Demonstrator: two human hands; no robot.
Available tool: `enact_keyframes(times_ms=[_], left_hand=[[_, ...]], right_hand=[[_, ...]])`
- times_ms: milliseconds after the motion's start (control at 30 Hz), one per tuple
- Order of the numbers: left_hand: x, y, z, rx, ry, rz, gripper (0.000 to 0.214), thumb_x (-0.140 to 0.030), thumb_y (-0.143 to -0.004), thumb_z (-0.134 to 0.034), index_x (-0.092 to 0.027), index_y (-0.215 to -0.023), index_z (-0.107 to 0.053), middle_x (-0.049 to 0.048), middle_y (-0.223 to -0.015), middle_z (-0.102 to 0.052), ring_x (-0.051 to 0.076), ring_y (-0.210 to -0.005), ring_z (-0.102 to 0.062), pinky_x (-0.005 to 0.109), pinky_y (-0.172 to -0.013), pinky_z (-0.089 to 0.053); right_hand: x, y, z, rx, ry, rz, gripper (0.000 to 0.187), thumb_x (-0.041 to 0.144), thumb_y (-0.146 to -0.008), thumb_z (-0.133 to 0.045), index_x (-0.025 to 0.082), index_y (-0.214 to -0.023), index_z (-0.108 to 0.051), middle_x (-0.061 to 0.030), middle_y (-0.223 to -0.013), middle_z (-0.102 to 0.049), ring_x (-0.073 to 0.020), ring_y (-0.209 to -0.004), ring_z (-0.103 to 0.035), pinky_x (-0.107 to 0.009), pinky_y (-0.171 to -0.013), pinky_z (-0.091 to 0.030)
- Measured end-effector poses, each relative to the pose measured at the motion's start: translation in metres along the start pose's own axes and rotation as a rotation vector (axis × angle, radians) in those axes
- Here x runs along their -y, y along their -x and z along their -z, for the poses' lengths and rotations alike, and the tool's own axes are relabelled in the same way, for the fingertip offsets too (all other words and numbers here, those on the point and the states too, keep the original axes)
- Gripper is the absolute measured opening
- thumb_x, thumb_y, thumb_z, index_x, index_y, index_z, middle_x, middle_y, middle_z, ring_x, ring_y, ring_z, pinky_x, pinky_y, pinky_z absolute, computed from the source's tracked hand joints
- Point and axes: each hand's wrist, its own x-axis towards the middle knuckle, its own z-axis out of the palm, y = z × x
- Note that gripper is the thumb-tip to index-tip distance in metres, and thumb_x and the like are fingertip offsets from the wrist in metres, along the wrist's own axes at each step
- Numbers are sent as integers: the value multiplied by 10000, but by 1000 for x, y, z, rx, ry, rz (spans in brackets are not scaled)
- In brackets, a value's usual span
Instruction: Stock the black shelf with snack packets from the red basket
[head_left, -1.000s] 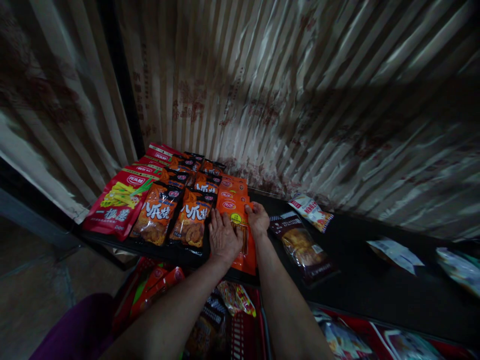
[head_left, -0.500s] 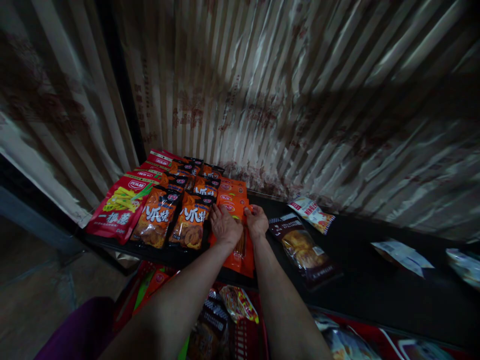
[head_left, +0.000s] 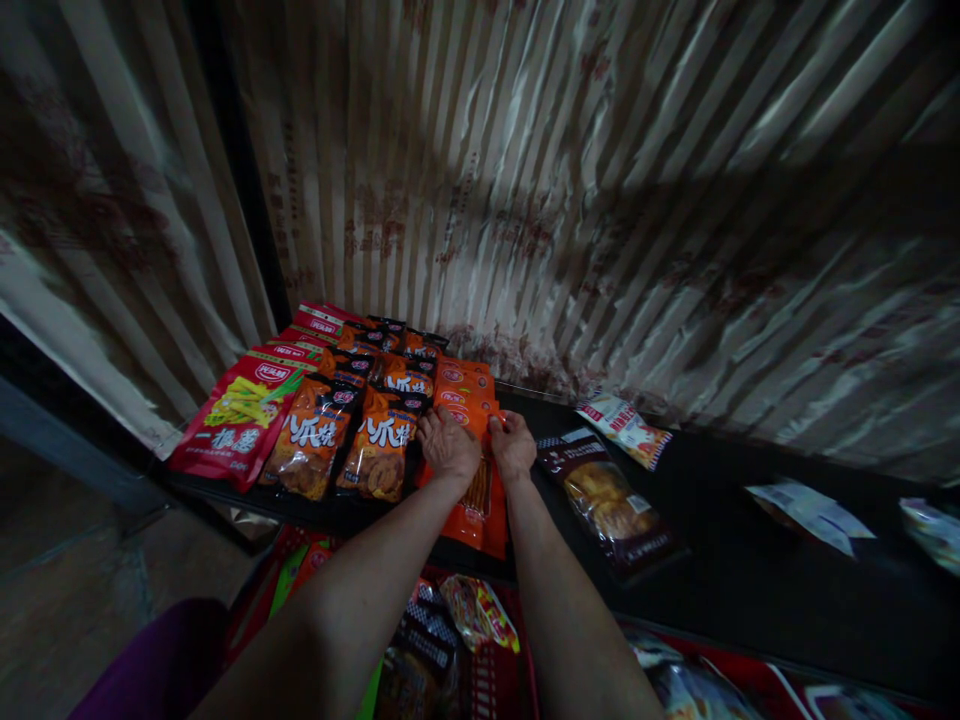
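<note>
Both bare forearms reach forward from the lower edge and draw closer toward the wrists, the left forearm (head_left: 352,590) ending in a left grip (head_left: 452,447) turned back upward with fingers loosely bent, the right forearm (head_left: 574,610) in a right grip (head_left: 513,445) curled inward, fingertips gathered.

Shelf (head_left: 750,580): left end is blocked by snack bags (head_left: 309,440) and orange packets (head_left: 486,505); back edge is closed by pleated sheeting (head_left: 525,200); free room is found along front edge, right of brown bag (head_left: 600,495).
</note>
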Motion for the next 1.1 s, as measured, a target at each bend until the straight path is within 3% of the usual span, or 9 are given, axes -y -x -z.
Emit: enact_keyframes(times_ms=[433, 767, 1100], left_hand=[[-3, 2, 0, 17, 61, 33, 500, -233, -801, -458, -94, -1281, -494, 178, -1306, -533, 318, -1222, -437, 462, -982, -364], [-2, 3, -4, 2, 56, 25, 495, -235, -819, -427, -68, -1280, -492, 184, -1336, -516, 308, -1234, -433, 447, -997, -356], [-1, 11, 0, 21, 16, -22, 560, -271, -819, -458, -9, -1315, -446, 243, -1427, -390, 330, -1296, -393, 418, -1027, -348]], right_hand=[[5, 12, 1, -76, 48, 18, 272, 345, -850, -509, 198, -1056, -608, -65, -910, -708, -194, -826, -648, -267, -702, -423], [8, 15, 3, -74, 59, 22, 293, 353, -860, -495, 194, -1081, -604, -78, -950, -707, -202, -855, -649, -271, -710, -421], [8, 12, 3, -51, 67, -6, 271, 347, -856, -519, 202, -1068, -606, -70, -947, -714, -202, -850, -648, -264, -693, -409]])
